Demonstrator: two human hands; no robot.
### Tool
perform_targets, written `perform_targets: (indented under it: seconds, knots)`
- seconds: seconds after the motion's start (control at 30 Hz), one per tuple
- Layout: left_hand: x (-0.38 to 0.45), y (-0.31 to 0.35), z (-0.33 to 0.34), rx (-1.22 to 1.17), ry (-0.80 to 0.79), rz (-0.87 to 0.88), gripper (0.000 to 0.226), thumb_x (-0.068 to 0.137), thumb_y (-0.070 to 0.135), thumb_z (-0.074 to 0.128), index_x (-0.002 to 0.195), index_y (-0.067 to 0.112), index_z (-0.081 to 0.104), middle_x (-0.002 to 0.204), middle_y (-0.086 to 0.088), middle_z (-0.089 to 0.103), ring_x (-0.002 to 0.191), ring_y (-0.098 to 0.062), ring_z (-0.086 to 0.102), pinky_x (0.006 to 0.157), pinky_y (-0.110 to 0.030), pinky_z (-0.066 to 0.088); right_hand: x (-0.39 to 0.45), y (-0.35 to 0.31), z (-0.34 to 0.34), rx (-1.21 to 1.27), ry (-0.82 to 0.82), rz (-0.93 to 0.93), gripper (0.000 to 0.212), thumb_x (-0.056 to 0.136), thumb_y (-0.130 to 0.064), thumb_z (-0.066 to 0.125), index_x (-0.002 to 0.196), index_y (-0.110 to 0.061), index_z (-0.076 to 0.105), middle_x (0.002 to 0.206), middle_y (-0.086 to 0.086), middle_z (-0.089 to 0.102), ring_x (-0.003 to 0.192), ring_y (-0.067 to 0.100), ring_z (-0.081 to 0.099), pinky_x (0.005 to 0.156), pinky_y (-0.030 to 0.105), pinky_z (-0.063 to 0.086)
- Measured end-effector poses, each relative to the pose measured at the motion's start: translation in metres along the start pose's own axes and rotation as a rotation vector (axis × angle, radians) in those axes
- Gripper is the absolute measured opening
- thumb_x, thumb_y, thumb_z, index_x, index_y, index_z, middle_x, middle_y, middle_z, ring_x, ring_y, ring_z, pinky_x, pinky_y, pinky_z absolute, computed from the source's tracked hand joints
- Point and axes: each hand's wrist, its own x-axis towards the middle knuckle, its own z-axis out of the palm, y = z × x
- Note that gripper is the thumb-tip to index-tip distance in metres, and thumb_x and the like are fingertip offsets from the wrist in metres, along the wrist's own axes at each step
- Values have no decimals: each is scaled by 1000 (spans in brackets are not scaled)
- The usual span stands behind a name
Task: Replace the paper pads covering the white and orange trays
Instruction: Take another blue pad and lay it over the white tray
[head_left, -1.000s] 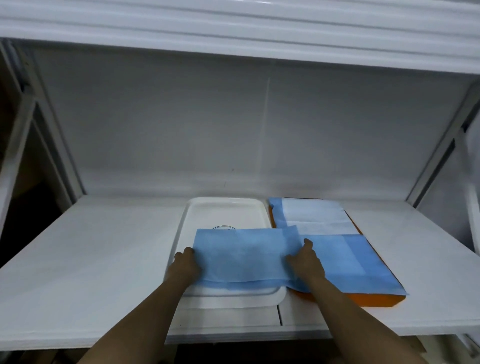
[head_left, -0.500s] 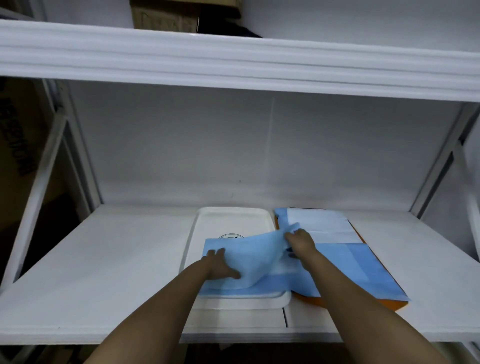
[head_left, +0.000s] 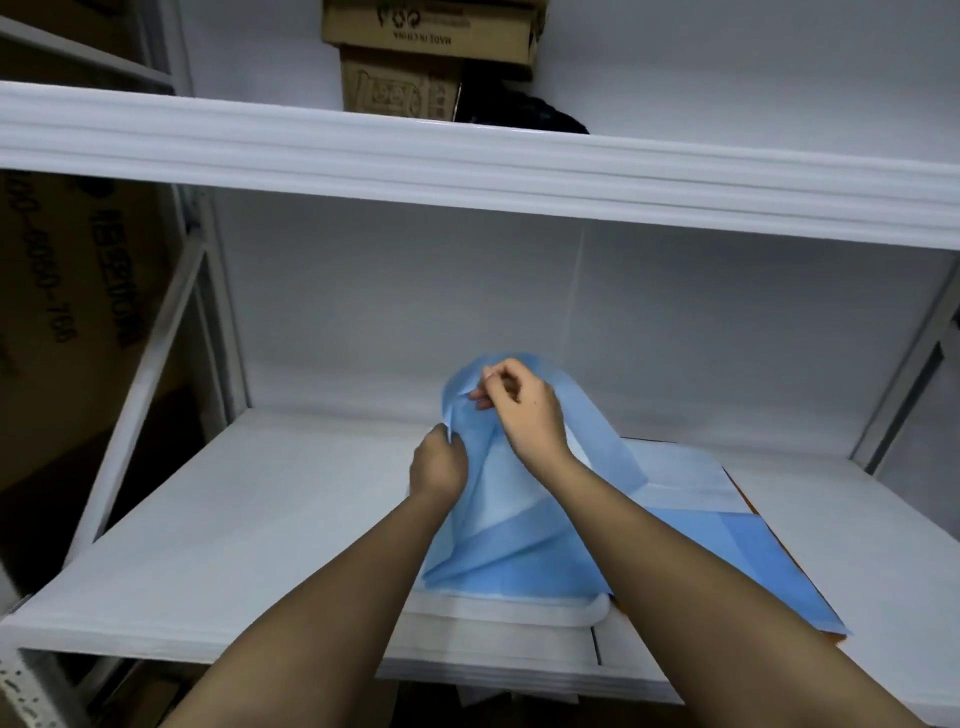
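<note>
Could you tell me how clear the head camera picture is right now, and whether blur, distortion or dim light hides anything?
Head view: wide-angle lens bows the upper shelf edge; dim, even light, no glare; the left margin is dark and its cardboard print smeared by blur; both hands are fairly sharp, pinching the lifted blue pad; the white tray is mostly covered, and only slivers of the orange tray show.

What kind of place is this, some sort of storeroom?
Probably a storeroom or stock area: white metal shelving, cardboard boxes stacked on the shelf above, and a large printed carton beside the rack.
</note>
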Motion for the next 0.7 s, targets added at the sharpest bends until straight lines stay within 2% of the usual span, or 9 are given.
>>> perform_targets:
  seconds: [0.13,0.2,0.3,0.33,0.4,0.47,0.57,0.63,0.7]
  knots:
    - [17,-22,-32,-207,40,-106,18,96,17,38,90,6,51,103,-20,60,98,-35,58,86,-40,47,-3,-8,4,-365,447,-375,25,85,-36,44,98,-21,60,101,-9,66,98,16,55,84,29,32]
    - [25,-34,-49,-317,44,-150,15,95,16,40,97,8,52,101,-15,59,94,-31,56,86,-39,47,5,-7,1,-549,542,-395,42,80,-38,53,117,-19,56,118,-2,59,114,19,48,93,32,27]
    - [35,-48,-73,-418,39,-192,14,93,13,40,100,8,52,91,-7,59,92,-29,56,84,-41,49,10,-5,-4,-862,164,-59,90,74,-47,68,146,-19,24,146,5,37,137,25,31,108,41,25]
    - [38,-53,-81,-434,34,-198,15,93,13,41,102,9,53,91,-7,60,94,-31,57,86,-43,50,12,-5,-3,-904,22,77,91,74,-46,69,147,-20,21,146,6,37,134,27,36,104,41,31]
    - [43,-61,-90,-459,12,-209,22,93,14,42,110,9,54,104,-11,62,101,-34,59,93,-48,50,12,-11,4,-883,-125,230,63,79,-40,63,134,-22,40,128,4,56,114,26,55,86,34,43]
    - [45,-66,-99,-488,-5,-228,26,94,15,42,117,9,53,112,-11,62,105,-34,59,94,-49,50,13,-17,22,-870,-177,229,30,81,-36,57,108,-22,60,106,1,68,96,24,63,73,28,44]
    - [43,-74,-112,-575,-47,-225,23,96,11,40,117,13,51,110,-8,62,99,-27,60,80,-36,53,14,-15,63,-857,-299,161,20,86,-35,54,100,-22,61,110,2,66,101,25,61,74,27,42]
    - [40,-82,-121,-629,-91,-209,26,96,9,39,119,14,52,108,-6,64,93,-22,63,67,-26,52,10,-7,88,-584,-427,218,36,87,-38,58,119,-23,52,124,-1,60,110,21,57,85,30,44]
    - [39,-92,-129,-639,-102,-229,28,96,8,37,119,14,53,107,-6,66,90,-20,65,64,-24,53,3,2,111,-373,-572,275,71,83,-37,66,142,-23,29,138,0,48,120,21,51,95,32,43]
